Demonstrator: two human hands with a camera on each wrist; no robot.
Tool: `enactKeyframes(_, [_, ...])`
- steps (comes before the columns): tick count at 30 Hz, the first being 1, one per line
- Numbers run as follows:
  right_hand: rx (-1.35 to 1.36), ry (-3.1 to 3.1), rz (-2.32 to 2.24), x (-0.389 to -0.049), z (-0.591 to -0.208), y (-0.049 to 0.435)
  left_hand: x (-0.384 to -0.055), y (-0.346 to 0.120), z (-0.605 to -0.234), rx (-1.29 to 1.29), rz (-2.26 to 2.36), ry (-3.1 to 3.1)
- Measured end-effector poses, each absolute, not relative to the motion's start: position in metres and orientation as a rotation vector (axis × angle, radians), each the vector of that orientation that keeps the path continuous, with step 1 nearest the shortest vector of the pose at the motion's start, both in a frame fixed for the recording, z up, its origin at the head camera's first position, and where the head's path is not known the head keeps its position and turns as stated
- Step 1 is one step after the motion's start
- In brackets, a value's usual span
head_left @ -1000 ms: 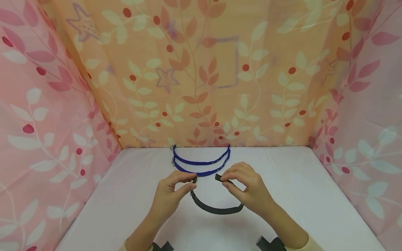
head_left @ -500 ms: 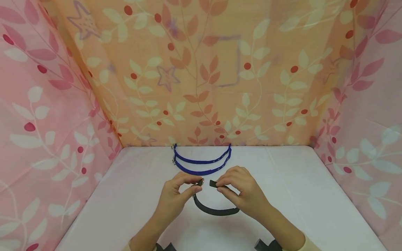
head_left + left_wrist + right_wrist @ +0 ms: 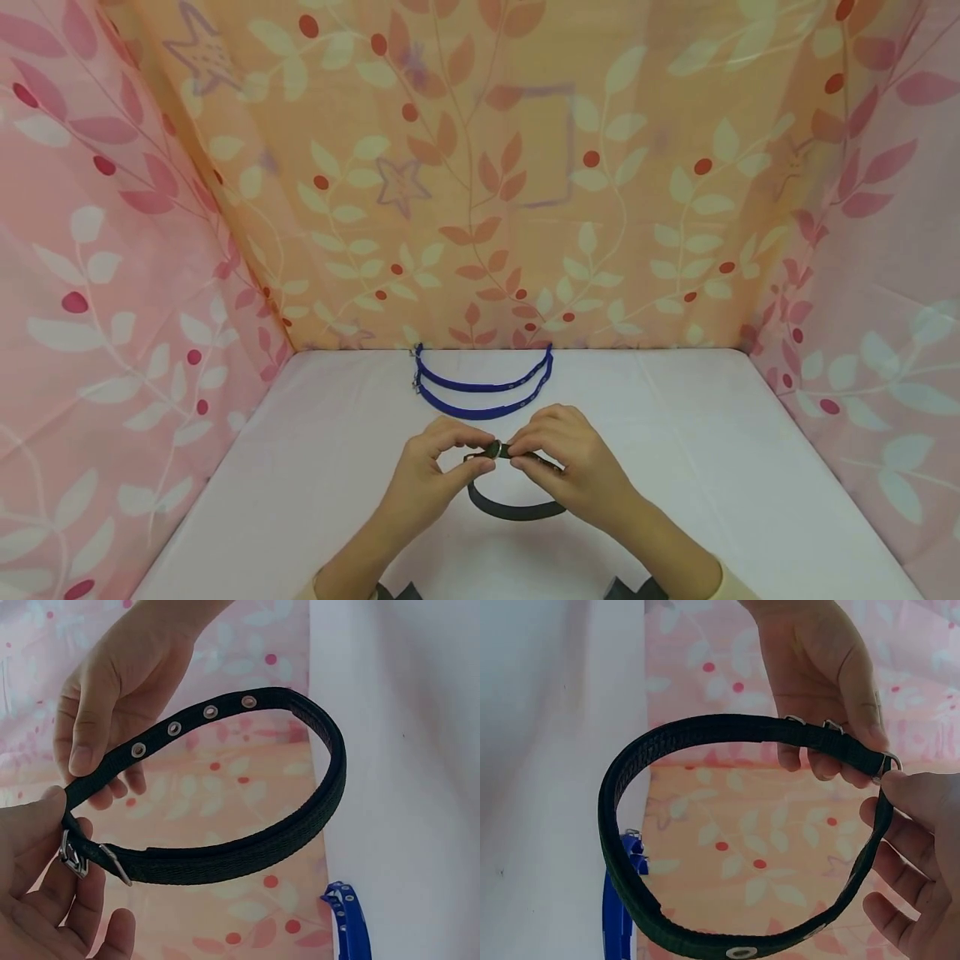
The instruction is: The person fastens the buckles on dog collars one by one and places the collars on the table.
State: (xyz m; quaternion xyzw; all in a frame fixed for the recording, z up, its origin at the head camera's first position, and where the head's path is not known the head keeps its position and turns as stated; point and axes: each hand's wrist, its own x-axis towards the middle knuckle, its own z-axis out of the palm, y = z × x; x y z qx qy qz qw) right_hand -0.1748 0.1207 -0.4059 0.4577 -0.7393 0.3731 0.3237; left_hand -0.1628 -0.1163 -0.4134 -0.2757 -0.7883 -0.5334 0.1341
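A dark pet collar [image 3: 517, 510] hangs in a loop between both hands above the table. My left hand [image 3: 433, 473] pinches its buckle end, beside a metal ring [image 3: 894, 762]. My right hand [image 3: 576, 460] pinches the strap's tip, which meets that ring; whether it passes through is hidden by fingertips. In the left wrist view a silver buckle [image 3: 73, 856] lies against the left fingers, with a metal keeper [image 3: 115, 864] further along. Several eyelets [image 3: 175, 728] line the strap near the right hand.
Two blue collars [image 3: 480, 412] lie curved at the back of the white table [image 3: 300, 500], near the orange patterned cloth [image 3: 420, 250]. Pink patterned cloth walls [image 3: 112, 375] stand at both sides.
Both hands have moved together, the right one leftward and the left one rightward. The strap's tip, apart from the ring before, now meets it. The blue collars have stayed in place.
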Motion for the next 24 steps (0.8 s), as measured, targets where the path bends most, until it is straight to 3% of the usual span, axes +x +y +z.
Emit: enactKeyframes(24, [1.105,-2.336,0.983,-0.181,-0.401,0.146,-0.154,-0.128,-0.393,-0.676,-1.590,-2.255])
